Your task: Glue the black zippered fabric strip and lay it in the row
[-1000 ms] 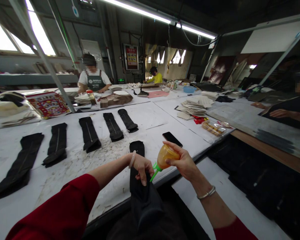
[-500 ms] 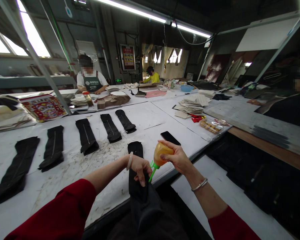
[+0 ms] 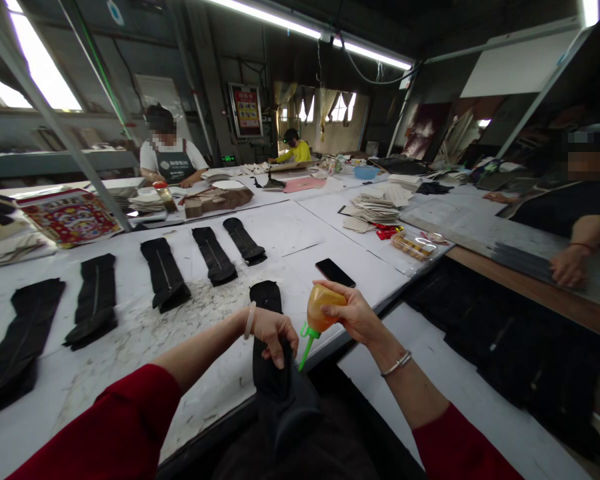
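Barely shifted since before, the right hand [image 3: 361, 319] keeps its grip around an orange squeeze bottle [image 3: 321, 308], nozzle down, beside the left hand [image 3: 273, 330] pinching black fabric [image 3: 266, 297] on the desk [image 3: 305, 233].

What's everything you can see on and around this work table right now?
black fabric pieces: five, black, laid in a row on the white table
held piece: one, black, hanging over the table's near edge
phone: one, black, on the table
paper stacks: several, pale, far right
co-workers: three, along the far and right sides
squeeze bottle: one, orange with green nozzle, above table edge
left grip: one, pinching held piece
right grip: one, around squeeze bottle
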`<state>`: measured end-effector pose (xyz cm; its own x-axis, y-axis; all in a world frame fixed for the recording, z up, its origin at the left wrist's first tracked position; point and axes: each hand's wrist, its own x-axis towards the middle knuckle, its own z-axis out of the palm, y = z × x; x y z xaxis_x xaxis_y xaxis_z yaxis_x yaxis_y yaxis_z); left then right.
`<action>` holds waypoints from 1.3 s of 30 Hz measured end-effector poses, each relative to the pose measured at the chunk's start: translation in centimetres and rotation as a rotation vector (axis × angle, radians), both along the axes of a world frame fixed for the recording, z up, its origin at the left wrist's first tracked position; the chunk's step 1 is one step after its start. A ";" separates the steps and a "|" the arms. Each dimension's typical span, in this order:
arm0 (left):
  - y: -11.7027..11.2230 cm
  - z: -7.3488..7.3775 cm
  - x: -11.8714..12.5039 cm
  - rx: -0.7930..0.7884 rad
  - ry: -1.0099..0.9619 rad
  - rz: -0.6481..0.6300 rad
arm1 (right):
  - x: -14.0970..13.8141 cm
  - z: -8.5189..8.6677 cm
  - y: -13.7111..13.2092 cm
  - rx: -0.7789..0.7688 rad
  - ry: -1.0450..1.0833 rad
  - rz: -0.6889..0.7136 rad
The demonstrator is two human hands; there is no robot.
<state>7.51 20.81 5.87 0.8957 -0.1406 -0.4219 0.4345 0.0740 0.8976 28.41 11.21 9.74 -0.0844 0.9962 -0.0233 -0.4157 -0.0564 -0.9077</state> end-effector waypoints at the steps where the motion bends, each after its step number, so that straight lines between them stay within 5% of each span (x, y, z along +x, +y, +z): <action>1: 0.0 0.1 -0.1 0.000 0.002 0.005 | 0.1 0.0 -0.1 -0.003 0.008 0.000; 39: 0.6 0.7 -0.6 -0.094 -0.017 0.242 | 4.0 -2.7 -4.9 -0.007 0.315 -0.139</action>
